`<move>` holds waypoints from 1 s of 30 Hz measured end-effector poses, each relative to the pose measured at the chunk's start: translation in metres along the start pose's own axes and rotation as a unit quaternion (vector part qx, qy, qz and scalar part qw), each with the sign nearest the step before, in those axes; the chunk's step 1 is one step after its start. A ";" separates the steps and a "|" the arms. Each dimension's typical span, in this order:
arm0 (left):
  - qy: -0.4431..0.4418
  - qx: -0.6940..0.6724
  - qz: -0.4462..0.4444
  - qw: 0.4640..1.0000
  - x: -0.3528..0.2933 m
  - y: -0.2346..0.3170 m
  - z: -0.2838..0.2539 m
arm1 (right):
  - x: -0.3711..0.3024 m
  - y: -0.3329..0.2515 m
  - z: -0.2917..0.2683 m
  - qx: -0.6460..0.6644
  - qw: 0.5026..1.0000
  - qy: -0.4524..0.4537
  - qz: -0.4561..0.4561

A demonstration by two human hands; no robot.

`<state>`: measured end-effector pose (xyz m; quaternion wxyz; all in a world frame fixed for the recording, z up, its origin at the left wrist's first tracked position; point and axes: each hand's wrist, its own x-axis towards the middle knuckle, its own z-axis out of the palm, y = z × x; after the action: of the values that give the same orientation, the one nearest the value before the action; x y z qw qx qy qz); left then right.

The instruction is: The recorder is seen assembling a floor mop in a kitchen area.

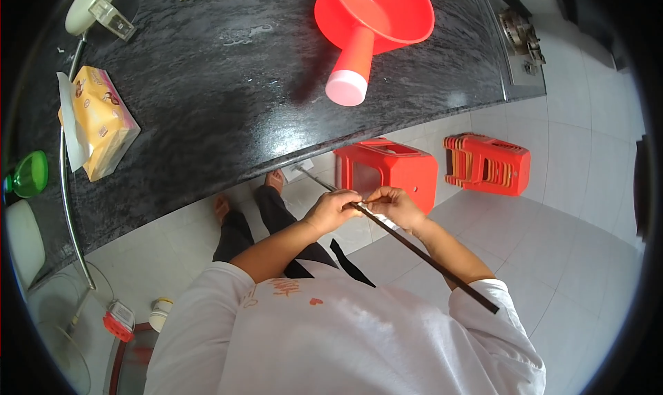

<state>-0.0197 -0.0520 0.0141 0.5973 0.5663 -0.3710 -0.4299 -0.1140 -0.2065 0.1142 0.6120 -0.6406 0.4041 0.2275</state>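
Note:
Both my hands meet in front of my body at a long, thin dark pole [428, 258]. The pole slants from beyond my hands, where a paler thin section runs toward a whitish flat piece [298, 168] low by the counter, back over my right forearm. My left hand [333, 213] is closed round the pole. My right hand [397, 207] is pinched beside it, its fingertips close to those of the left. Something small and white [385, 222] shows under the right hand; what the right fingertips hold is hidden.
A dark stone counter [207, 98] carries a red dipper [356, 56], a tissue pack [103, 122] and a green bottle [31, 174]. Red stools [394, 167] and a stool stack [487, 164] stand on the tiled floor. A gas hob [518, 39] lies far right. A black strap [351, 262] hangs at my waist.

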 end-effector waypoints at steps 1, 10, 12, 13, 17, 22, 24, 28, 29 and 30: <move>0.012 -0.004 -0.005 1.000 0.001 -0.002 0.000 | 0.000 -0.001 0.002 0.001 1.000 0.000 0.001; 0.073 -0.051 -0.021 0.996 0.015 0.004 -0.002 | -0.013 -0.028 0.023 -0.473 0.860 0.146 -0.123; 0.073 -0.044 0.004 0.996 0.014 0.004 0.000 | -0.005 -0.050 0.019 -0.150 0.970 0.119 0.151; 0.072 -0.045 0.004 0.996 0.014 0.003 0.000 | -0.006 -0.045 0.018 -0.150 0.970 0.120 0.152; 0.073 -0.059 -0.022 0.995 0.018 -0.003 -0.006 | -0.024 -0.054 0.033 -0.477 0.847 0.152 -0.178; 0.044 -0.005 -0.044 0.998 0.020 0.014 -0.003 | -0.010 -0.026 0.004 -0.661 0.703 0.115 -0.238; 0.067 0.005 0.005 0.998 0.020 0.018 -0.002 | -0.007 -0.038 0.007 -0.447 0.886 0.102 -0.068; 0.080 0.047 0.072 0.993 0.019 0.015 -0.004 | -0.010 -0.056 0.008 -0.104 0.987 0.054 0.113; 0.082 0.050 0.070 0.993 0.020 0.013 -0.007 | -0.015 -0.058 0.014 -0.138 0.985 0.064 0.082; 0.087 0.062 0.055 0.993 0.025 0.015 -0.008 | -0.017 -0.050 0.015 -0.264 0.946 0.102 -0.157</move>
<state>-0.0018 -0.0729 0.0269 0.6141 0.6162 -0.3739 -0.3216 -0.0809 -0.1922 0.1553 0.4043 -0.8544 0.2842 0.1607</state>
